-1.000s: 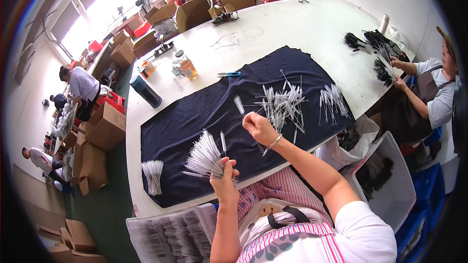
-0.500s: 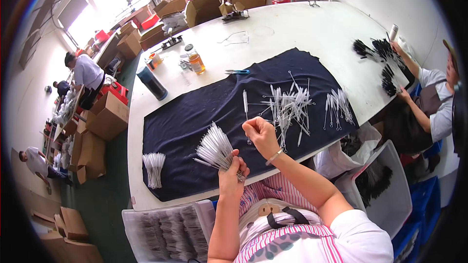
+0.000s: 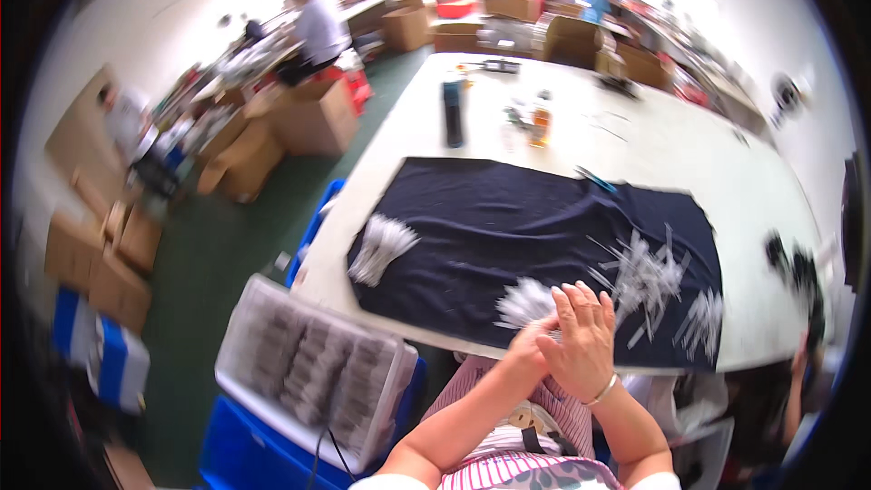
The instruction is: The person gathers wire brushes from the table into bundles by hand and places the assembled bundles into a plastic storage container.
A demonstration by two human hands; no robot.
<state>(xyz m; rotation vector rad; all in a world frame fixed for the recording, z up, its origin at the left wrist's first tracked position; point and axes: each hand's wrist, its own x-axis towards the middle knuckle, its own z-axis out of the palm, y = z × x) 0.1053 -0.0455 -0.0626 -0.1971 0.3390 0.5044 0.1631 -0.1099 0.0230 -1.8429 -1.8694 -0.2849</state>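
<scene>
A bundle of thin white bristle brushes (image 3: 524, 302) is gripped in my left hand (image 3: 531, 350), its bristle ends fanned toward the cloth. My right hand (image 3: 585, 345), fingers stretched out, overlaps the left hand at the bundle's lower end and hides the handles there. Both hands are above the near edge of a dark blue cloth (image 3: 472, 218). Just beyond the right hand lies a loose pile of white brushes (image 3: 649, 277), with a smaller bunch of brushes (image 3: 700, 322) beside it. Another brush bundle (image 3: 381, 249) rests at the cloth's left end.
Blue-handled snips (image 3: 597, 180) lie on the cloth's far edge. Behind it, a dark bottle (image 3: 453, 116) and an amber bottle (image 3: 541, 122) stand on the white table (image 3: 390, 172). A clear bin (image 3: 386, 390) full of brushes is at my left. A co-worker's arm (image 3: 797, 390) shows at right.
The view has swung left and is blurred. My right hand has moved from near the loose brushes to my left hand, and its pinched fingers have straightened. My left hand keeps the bundle.
</scene>
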